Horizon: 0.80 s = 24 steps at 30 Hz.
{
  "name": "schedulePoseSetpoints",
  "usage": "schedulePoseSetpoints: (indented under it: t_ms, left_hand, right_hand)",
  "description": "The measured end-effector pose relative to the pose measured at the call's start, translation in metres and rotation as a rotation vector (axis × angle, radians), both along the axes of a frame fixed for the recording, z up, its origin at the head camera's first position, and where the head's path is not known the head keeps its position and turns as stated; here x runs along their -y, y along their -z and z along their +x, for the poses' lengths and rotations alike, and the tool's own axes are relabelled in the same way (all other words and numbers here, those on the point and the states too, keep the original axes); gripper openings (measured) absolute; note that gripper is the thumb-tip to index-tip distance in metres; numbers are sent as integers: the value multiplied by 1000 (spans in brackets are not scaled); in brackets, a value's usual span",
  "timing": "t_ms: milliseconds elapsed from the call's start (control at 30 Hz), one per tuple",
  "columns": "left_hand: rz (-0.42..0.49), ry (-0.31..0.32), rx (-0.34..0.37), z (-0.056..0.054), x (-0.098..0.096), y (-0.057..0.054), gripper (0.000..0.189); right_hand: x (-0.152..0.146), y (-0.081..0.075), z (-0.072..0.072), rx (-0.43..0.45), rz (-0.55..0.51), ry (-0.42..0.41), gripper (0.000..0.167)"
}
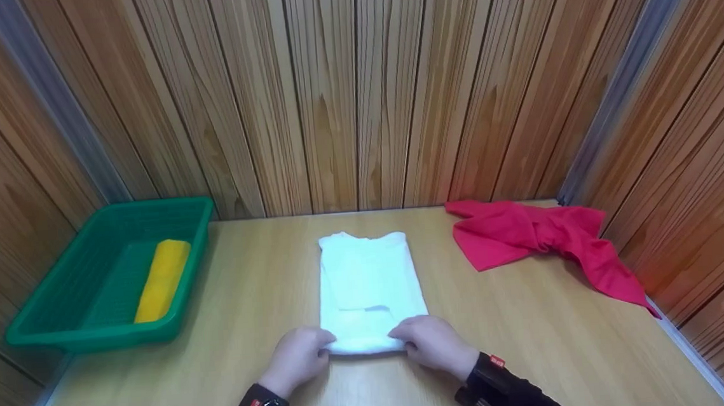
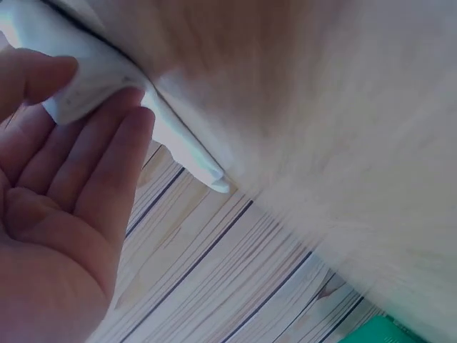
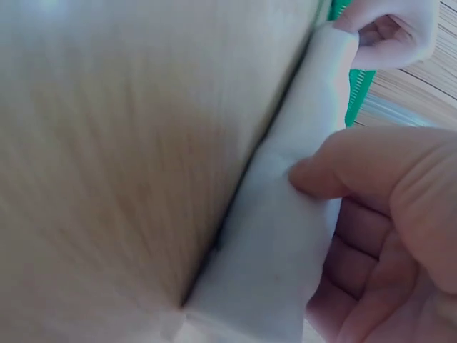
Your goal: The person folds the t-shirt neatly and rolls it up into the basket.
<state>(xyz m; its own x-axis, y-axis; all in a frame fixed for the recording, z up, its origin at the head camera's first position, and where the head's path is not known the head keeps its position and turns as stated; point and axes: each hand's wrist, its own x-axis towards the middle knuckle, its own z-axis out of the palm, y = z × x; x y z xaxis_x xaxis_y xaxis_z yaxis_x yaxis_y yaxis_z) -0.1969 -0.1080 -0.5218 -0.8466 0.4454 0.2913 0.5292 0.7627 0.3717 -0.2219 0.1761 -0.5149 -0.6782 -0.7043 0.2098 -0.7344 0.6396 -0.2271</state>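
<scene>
A white cloth garment, folded into a narrow upright rectangle, lies flat on the table in the middle of the head view. At its near left corner my left hand pinches the edge between thumb and fingers. My right hand grips the near edge toward the right corner, thumb on top. In the right wrist view the thumb presses on the thick folded edge of the white garment, the fingers behind it. The left wrist view shows a bit of white garment between thumb and fingers.
On the left stands a green plastic basket holding a yellow rolled cloth. A crumpled red cloth lies at the back right, against the side wall. Wood-patterned walls enclose the table at the back and sides.
</scene>
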Motion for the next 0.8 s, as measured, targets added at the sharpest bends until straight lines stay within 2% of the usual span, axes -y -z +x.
schedulePoseSetpoints:
  t_ms: [100, 267, 433, 567, 700, 800]
  left_hand:
    - [37, 34, 17, 2, 2, -1, 23]
    - [86, 54, 123, 4, 2, -8, 18]
    - [101, 7, 175, -1, 0, -6, 15]
    - [126, -63, 207, -7, -3, -3, 13]
    - [137, -124, 234, -12, -5, -3, 8]
    - [145, -137, 238, -16, -7, -4, 4]
  right_hand:
    - [-5, -2, 1, 12, -4, -31, 32]
    - [-11, -8, 1, 90, 10, -73, 29]
    - [-12, -11, -5, 200, 20, -36, 28]
    - [-10, -10, -11, 270, 16, 47, 23]
    - [-7, -6, -16, 297, 8, 123, 15]
    - [-6, -3, -19, 267, 8, 143, 13]
